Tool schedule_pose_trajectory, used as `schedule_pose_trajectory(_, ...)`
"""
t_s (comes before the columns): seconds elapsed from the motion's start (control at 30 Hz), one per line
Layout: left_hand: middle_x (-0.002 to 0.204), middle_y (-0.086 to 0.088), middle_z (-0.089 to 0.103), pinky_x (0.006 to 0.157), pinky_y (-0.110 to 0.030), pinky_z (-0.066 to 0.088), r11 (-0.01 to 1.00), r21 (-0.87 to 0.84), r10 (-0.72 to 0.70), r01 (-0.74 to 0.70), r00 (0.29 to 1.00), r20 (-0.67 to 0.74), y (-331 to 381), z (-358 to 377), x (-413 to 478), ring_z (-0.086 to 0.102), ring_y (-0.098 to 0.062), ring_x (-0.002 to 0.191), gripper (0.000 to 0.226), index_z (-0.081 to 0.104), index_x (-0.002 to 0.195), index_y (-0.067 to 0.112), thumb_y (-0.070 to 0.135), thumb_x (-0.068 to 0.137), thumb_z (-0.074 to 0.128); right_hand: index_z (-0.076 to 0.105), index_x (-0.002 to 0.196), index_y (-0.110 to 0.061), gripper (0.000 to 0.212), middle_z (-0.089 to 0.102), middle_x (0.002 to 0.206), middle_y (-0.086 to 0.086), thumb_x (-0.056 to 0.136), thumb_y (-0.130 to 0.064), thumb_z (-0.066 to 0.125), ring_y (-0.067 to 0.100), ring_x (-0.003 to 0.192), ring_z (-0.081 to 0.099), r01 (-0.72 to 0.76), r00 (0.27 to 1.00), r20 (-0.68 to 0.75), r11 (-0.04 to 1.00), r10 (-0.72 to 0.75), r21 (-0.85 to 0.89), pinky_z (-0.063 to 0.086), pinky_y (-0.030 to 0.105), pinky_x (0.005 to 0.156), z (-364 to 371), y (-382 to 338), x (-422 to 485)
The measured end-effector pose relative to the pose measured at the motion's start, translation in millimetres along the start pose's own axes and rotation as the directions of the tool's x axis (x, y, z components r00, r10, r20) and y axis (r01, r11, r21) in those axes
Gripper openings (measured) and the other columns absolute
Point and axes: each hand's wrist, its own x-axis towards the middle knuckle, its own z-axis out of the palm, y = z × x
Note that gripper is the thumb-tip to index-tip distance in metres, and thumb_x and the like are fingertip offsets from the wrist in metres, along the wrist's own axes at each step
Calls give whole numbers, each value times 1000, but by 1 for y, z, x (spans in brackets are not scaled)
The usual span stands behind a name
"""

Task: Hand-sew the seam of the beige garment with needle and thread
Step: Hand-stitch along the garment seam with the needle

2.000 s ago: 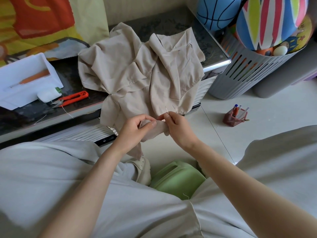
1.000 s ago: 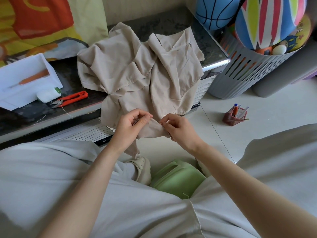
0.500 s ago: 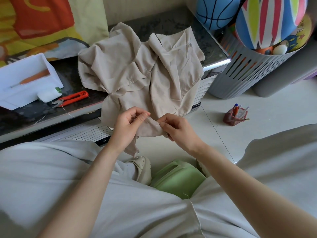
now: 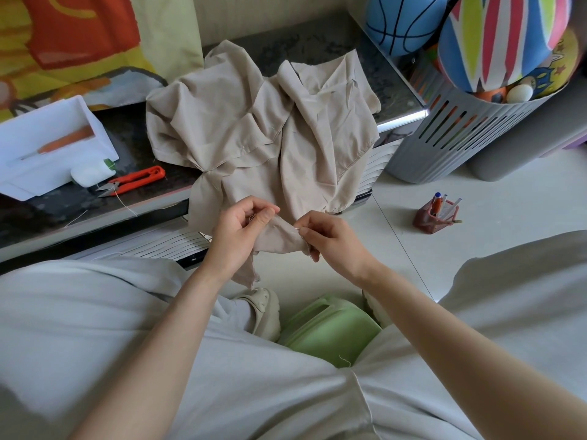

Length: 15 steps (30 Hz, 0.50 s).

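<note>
The beige garment (image 4: 263, 128) lies crumpled on the dark low table (image 4: 317, 49), and one corner hangs over the front edge. My left hand (image 4: 241, 233) pinches that hanging corner between thumb and fingers. My right hand (image 4: 330, 238) holds the same fold from the right, its fingertips closed on a thin needle (image 4: 298, 230) at the fabric's edge. The thread is too fine to make out between the hands.
Orange thread snips (image 4: 136, 179), a white spool (image 4: 89, 173) and a white box (image 4: 47, 147) sit on the table's left. A grey slotted basket (image 4: 451, 144) with balls stands at right. A small red pen holder (image 4: 436, 215) is on the floor, a green stool (image 4: 330, 331) under me.
My right hand has dropped from above the fold, needle pointing up, to the fabric's right edge. My left hand has shifted its pinch slightly up and left.
</note>
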Motion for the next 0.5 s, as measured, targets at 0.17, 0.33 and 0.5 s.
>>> schedule_pose_trajectory(0.17,69,8,60,54,-17,39,1000,22,7,-7,1000,-10,0,0,1,47,-19,70,23,67,79,30,13,92,59,56,79,-11,26,50,63,7,95,5,42,11,55,47,4,1000,25,997,-5,73,45,19,55,2,0,1)
schedule_pose_trajectory(0.33,65,0,55,46,-13,35,999,44,-3,3,1000,7,1,4,1,43,-20,60,19,63,81,20,8,93,55,54,80,-12,27,51,64,4,97,4,41,8,55,50,9,999,47,991,-16,137,47,18,59,6,-2,0)
schedule_pose_trajectory(0.5,58,9,58,49,-20,35,998,54,-15,13,999,29,-1,7,2,44,-25,62,18,63,81,20,9,93,56,53,82,-11,26,52,67,6,98,3,40,4,55,52,-9,998,55,979,-2,204,46,14,60,9,-4,0)
